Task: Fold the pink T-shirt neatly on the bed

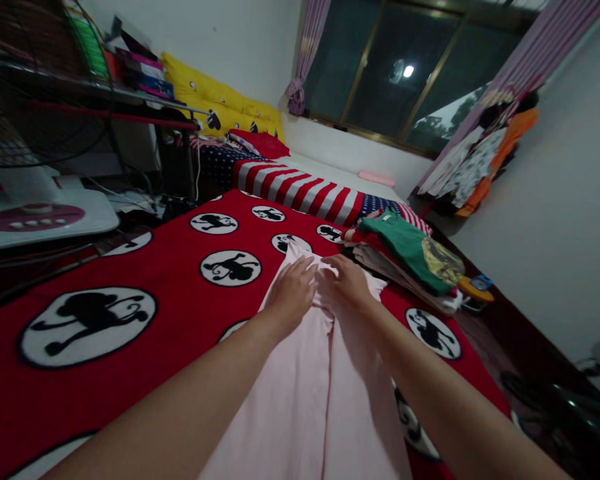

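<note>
A pale pink garment (300, 380), apparently a shirt, lies lengthwise on a red blanket (175, 360) with black-and-white monkey ovals. A slit or fold runs down its middle, and its far end has short flared corners. My left hand (294, 288) rests on the far part, fingers stretched forward over the cloth. Close beside it, my right hand (351, 279) lies on the same part, its fingers extended inward and slightly bent; the fingertips are in shadow. Between the hands the fabric is wrinkled.
To the right sits a stack of folded clothes with a green shirt (400, 247) on top. A white fan base (45, 213) stands at left, near a cluttered desk (130, 100). Behind is a bed with a striped cover (295, 190); clothes (500, 160) hang by the window.
</note>
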`<state>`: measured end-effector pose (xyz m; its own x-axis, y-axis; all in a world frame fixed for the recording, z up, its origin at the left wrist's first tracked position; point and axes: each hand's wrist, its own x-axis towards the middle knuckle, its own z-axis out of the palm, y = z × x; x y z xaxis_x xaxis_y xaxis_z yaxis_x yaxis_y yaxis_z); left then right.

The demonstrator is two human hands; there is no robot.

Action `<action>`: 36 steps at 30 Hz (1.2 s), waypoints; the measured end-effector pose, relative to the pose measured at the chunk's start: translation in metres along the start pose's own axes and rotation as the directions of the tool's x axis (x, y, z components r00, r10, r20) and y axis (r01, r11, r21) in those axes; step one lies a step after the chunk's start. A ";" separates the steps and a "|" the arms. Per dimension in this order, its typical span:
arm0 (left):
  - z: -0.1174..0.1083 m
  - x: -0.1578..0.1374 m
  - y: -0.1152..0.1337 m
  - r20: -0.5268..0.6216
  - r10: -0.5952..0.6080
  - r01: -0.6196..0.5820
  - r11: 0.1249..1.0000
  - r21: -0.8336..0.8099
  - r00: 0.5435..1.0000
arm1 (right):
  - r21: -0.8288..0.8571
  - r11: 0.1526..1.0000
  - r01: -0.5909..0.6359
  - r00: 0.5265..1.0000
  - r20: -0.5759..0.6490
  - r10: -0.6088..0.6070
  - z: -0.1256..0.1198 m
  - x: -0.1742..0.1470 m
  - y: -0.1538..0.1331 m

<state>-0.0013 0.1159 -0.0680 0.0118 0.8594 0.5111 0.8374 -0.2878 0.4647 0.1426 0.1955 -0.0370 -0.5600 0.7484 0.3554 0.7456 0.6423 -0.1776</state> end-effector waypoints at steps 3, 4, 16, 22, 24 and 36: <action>0.004 -0.004 -0.002 0.167 -0.101 0.082 0.990 0.117 0.981 | 0.096 0.988 0.119 0.985 0.111 -0.129 0.020 0.000 -0.005; 0.006 -0.005 -0.002 0.187 -0.122 0.094 0.984 0.149 0.975 | 0.140 0.985 0.105 0.985 0.119 -0.122 0.022 0.000 -0.003; 0.008 -0.007 -0.003 0.095 -0.104 0.091 0.986 0.140 0.990 | 0.315 0.810 -0.495 0.807 -0.178 0.563 -0.043 -0.046 0.106; -0.008 -0.013 0.043 0.144 0.363 -0.363 0.931 -0.026 0.921 | 0.380 0.764 -0.521 0.816 -0.041 0.577 -0.033 -0.051 0.116; -0.006 -0.021 0.062 0.274 0.511 -0.490 0.859 -0.145 0.815 | 0.362 0.770 -0.525 0.817 -0.040 0.576 -0.029 -0.046 0.119; -0.001 -0.054 0.080 0.523 0.610 -0.463 0.793 -0.396 0.596 | -0.032 0.785 -0.619 0.774 -0.193 0.603 -0.014 -0.013 0.120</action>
<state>0.0641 0.0459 -0.0582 0.8034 0.5573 0.2094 0.4416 -0.7938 0.4182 0.2441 0.2606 -0.0496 0.0855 0.9345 0.3454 0.9434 0.0356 -0.3298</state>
